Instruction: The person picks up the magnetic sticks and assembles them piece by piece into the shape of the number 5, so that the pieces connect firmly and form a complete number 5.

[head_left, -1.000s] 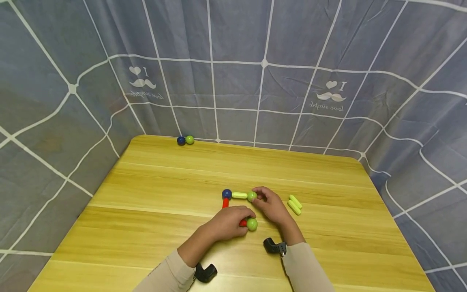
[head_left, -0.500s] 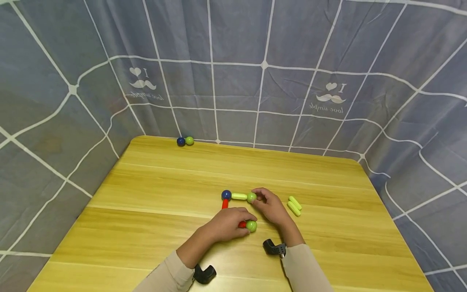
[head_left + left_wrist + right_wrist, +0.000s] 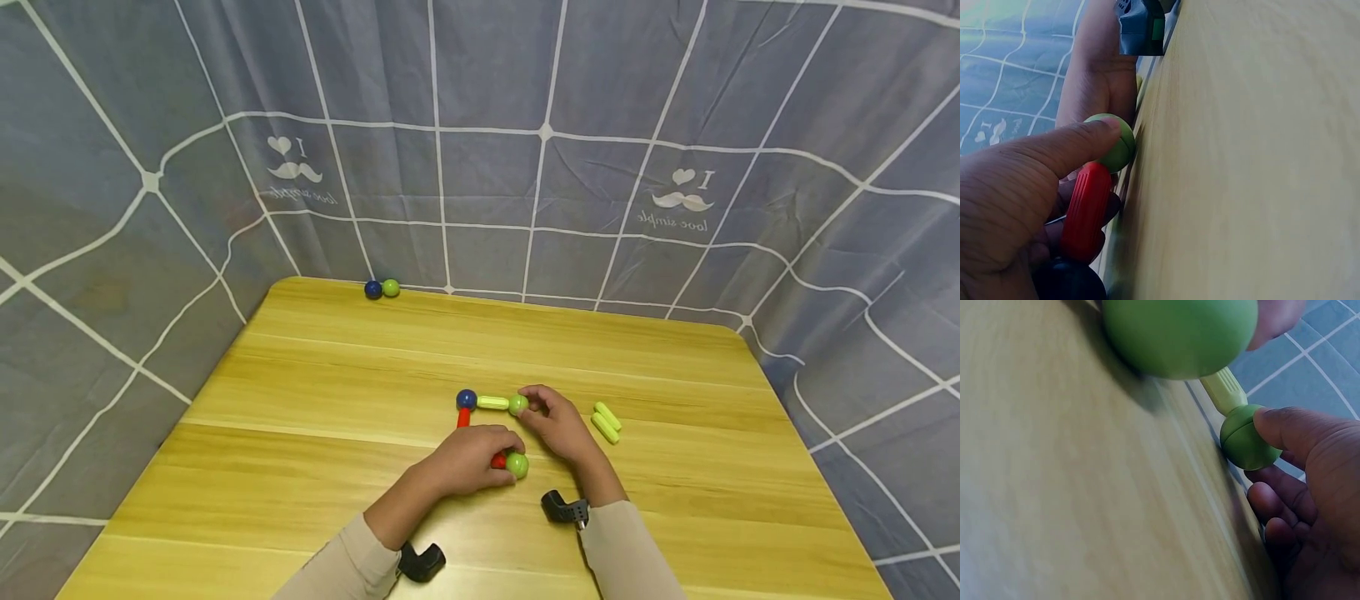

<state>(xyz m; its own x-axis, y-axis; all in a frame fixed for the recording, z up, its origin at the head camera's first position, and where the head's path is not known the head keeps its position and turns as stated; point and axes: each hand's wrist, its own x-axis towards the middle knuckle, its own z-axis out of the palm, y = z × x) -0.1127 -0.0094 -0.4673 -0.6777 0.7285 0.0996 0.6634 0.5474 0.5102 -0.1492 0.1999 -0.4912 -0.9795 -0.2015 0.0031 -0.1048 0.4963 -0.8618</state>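
On the wooden table (image 3: 315,400), a blue ball (image 3: 467,400) joins a yellow-green stick (image 3: 492,402) and a red stick (image 3: 463,417). My right hand (image 3: 558,423) pinches the green ball (image 3: 1249,439) at the yellow-green stick's right end, thumb on top in the right wrist view. Closer to me, my left hand (image 3: 468,461) pinches another green ball (image 3: 517,465), its thumb pressed on it. A second red stick (image 3: 1087,212) runs from that ball to a dark ball (image 3: 1071,281), which the left hand covers in the head view.
Two loose yellow-green sticks (image 3: 606,422) lie side by side to the right of the right hand. At the table's far left edge sit a blue ball (image 3: 373,290) and a green ball (image 3: 391,287). A grey checked curtain (image 3: 487,167) hangs behind the table.
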